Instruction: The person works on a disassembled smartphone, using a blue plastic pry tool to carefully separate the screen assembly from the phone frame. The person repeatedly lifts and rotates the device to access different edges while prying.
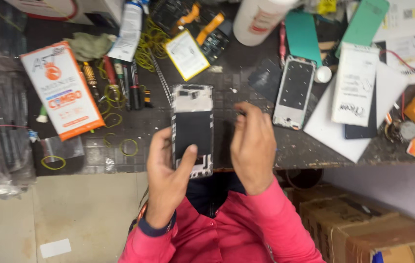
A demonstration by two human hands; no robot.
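My left hand (166, 170) holds an opened phone body (192, 127) upright over the near edge of the dark workbench (246, 87), thumb pressed on its lower black panel. The phone's back is off, showing a silver top section and a black middle. My right hand (252, 143) hovers just right of the phone with fingers curled together; whether anything small is pinched in them is not visible. Both sleeves are pink-red.
A second opened phone frame (294, 91) lies to the right, next to white boxes (355, 83). A yellow-edged battery (186, 54), screwdrivers (120, 80), rubber bands (128, 147) and an orange-white box (62, 88) lie left. Cardboard boxes (363, 229) stand below right.
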